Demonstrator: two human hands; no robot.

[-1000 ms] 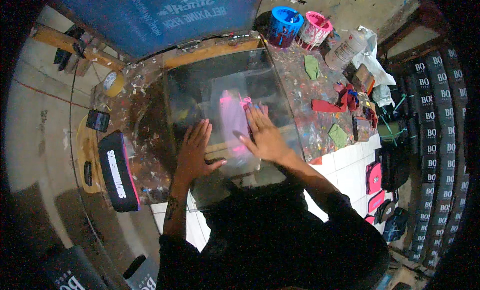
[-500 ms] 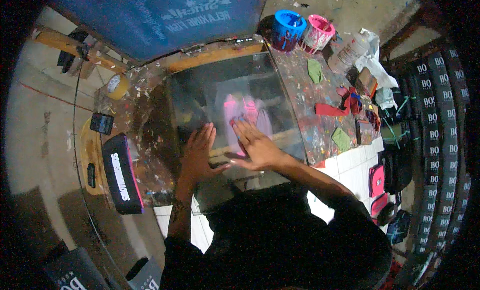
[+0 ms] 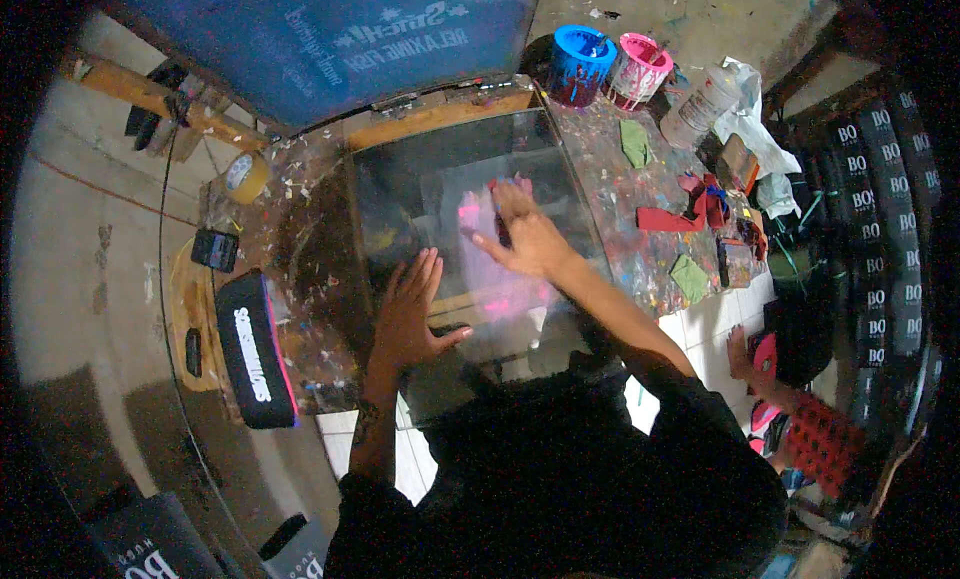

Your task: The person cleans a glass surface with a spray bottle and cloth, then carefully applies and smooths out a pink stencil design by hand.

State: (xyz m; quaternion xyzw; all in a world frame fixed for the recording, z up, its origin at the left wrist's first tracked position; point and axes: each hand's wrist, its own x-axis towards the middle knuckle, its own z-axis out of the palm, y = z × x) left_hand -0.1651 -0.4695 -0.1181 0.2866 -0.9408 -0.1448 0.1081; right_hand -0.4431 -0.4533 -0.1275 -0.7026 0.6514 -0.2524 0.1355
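My right hand (image 3: 530,241) presses a crumpled dark red rag (image 3: 506,222) onto a glossy dark sheet, most of the rag hidden under its curled fingers. The sheet, like glass or clear plastic (image 3: 400,179), lies on the worktable. Pale pink smears (image 3: 485,254) spread across its middle, with brighter pink spots at top and bottom. My left hand (image 3: 410,314) rests flat on the sheet's left part, fingers spread and thumb out, holding nothing.
A blue printing screen (image 3: 370,39) leans up behind. Blue (image 3: 582,64) and pink paint pots (image 3: 640,74) stand at the back right, near green cloths (image 3: 689,278) and a red cloth (image 3: 668,219). Tape (image 3: 246,177) and a black headband-like strip (image 3: 255,349) lie left. Another person's hand (image 3: 740,354) shows at right.
My right hand has moved up and right over the sheet, and the pink is smeared wider at the bottom. Another person's arm has appeared at right. My left hand stays flat.
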